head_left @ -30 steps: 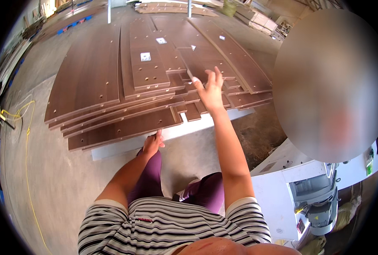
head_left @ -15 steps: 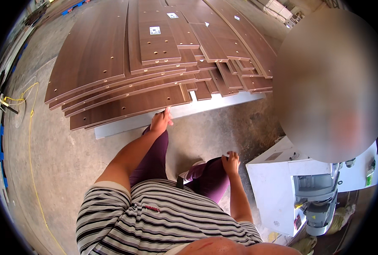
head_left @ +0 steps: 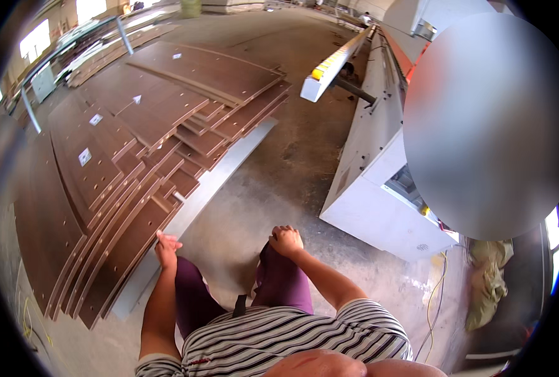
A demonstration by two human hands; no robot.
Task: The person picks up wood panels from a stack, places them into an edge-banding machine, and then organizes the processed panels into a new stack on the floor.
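Note:
My left hand (head_left: 167,249) is at the near edge of a stack of dark brown wood panels (head_left: 125,276). Its fingers are loosely apart and hold nothing; a fingertip appears to touch or nearly touch a lower panel. My right hand (head_left: 285,240) lies over my right knee, fingers spread across the purple trouser cloth and holding nothing. The panels are stacked unevenly, with drilled holes along their edges. White labels, such as one label (head_left: 85,156), stick to the upper ones. Beneath them, a pale grey board (head_left: 211,183) juts out along the near side.
To the right stands a long white machine (head_left: 380,207) with a projecting beam (head_left: 336,66) tipped in yellow. Bare concrete floor (head_left: 248,220) runs between it and the stack. A cable (head_left: 431,301) and a crumpled sack (head_left: 488,283) lie at the right.
My view has swung to the right, so the stack now sits at the left and more of the machine shows. The left hand stays by the stack edge, the right on the knee.

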